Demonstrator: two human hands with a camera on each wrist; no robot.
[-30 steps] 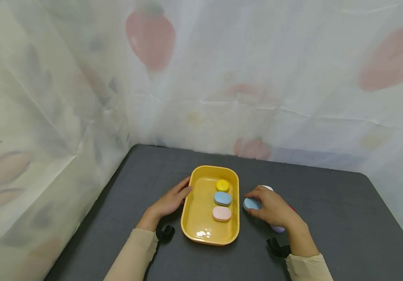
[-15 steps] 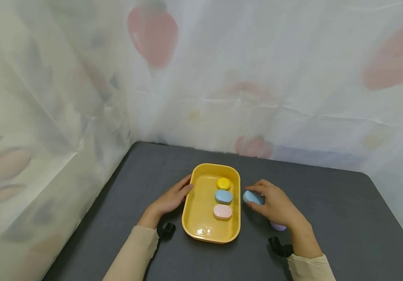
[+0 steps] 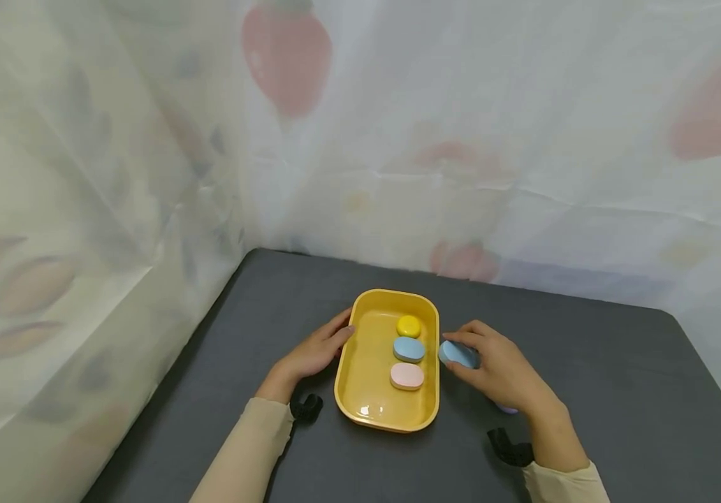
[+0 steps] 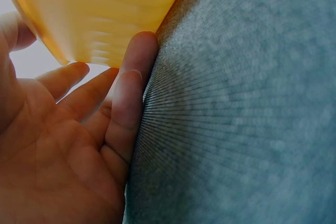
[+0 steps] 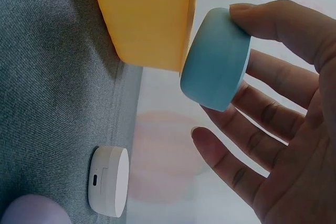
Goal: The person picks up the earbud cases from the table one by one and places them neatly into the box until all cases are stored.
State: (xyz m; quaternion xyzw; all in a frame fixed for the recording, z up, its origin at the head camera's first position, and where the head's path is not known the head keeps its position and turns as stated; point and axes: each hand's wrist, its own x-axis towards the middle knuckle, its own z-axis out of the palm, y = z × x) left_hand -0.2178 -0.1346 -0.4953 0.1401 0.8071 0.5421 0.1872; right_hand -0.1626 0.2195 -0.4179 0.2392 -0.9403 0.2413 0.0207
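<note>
My right hand [image 3: 500,363] holds a light-blue, rounded earbud case [image 5: 218,59] between thumb and fingers. The case is raised off the table, close beside the right rim of a yellow tray [image 3: 360,409]. At the tray's left side my left hand [image 3: 313,355] has its thumb over the rim and its fingers against the outer wall. Inside the tray, along its right half, a yellow round case [image 3: 408,326], a second light-blue case [image 3: 409,349] and a pink case [image 3: 407,376] lie in a row.
On the table [image 3: 618,391] in the right wrist view lie a white earbud case [image 5: 109,181] with a small port and a purple rounded thing [image 5: 35,212]. The right hand mostly hides these in the head view. A printed curtain [image 3: 360,140] borders the table.
My right hand has lifted the light-blue case up from the table beside the tray. My left hand has stayed at the tray's left side. The head view has shifted slightly.
</note>
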